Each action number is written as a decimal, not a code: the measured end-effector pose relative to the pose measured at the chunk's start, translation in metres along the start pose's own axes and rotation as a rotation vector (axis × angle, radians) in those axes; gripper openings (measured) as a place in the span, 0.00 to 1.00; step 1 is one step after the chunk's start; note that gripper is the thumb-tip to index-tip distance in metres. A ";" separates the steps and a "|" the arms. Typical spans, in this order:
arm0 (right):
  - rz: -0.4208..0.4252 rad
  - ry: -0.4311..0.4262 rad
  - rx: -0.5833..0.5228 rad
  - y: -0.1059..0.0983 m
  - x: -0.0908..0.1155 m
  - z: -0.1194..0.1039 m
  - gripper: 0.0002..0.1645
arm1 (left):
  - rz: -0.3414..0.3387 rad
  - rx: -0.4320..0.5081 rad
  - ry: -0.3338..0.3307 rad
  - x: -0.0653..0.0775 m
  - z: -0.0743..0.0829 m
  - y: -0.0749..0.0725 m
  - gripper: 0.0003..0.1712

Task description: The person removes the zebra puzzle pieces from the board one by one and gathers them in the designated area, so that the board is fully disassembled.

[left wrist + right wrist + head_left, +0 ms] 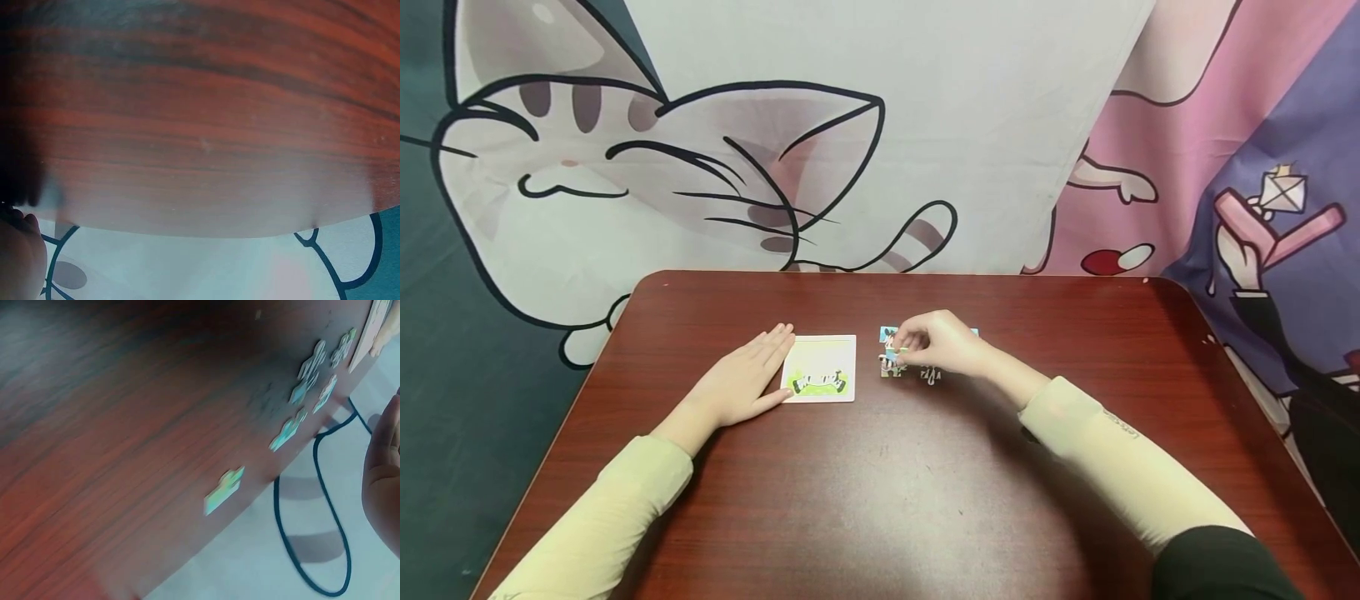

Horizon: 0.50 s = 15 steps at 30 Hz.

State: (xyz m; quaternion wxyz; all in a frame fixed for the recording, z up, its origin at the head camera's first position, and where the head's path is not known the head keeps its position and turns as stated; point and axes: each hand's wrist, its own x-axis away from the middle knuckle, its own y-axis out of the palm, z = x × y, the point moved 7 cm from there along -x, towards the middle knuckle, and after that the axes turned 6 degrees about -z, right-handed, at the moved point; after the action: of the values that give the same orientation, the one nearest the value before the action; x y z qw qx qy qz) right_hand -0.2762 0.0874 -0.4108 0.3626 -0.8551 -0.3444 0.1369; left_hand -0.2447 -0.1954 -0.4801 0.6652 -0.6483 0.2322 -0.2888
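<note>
The left hand (742, 379) lies palm down on the table with straight fingers. It touches the left edge of a white puzzle tray (820, 350), which has a green and zebra-striped picture along its lower part. To the right of the tray, the right hand (946, 342) has its thumb and index finger brought together at a small blue-and-white puzzle piece, which the fingers partly cover. Loose puzzle pieces lie under and around this hand, among them a zebra-striped piece (931, 375) and a blue piece with a cartoon head (887, 334). In the right wrist view, a yellow-green piece (224, 491) lies apart.
A dark reddish wooden table (850, 483) carries everything. Behind its far edge hangs a cloth (985, 125) printed with a cartoon cat and other figures. At the right side, something black (1322, 450) stands beside the table.
</note>
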 end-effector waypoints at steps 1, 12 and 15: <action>-0.001 0.006 0.000 -0.002 0.003 0.002 0.05 | 0.001 -0.001 0.000 0.000 0.000 0.000 0.51; 0.007 0.072 -0.004 -0.017 0.034 0.030 0.05 | 0.007 -0.002 0.003 0.000 0.000 0.000 0.51; 0.022 0.092 -0.003 -0.022 0.043 0.040 0.05 | 0.008 -0.003 0.004 0.000 0.000 0.001 0.51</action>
State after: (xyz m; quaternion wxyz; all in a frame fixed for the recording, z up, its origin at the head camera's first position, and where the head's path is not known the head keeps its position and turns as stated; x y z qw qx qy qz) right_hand -0.2747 0.1490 -0.4223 0.3752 -0.8649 -0.3179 0.1008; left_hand -0.2450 -0.1952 -0.4807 0.6648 -0.6479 0.2366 -0.2870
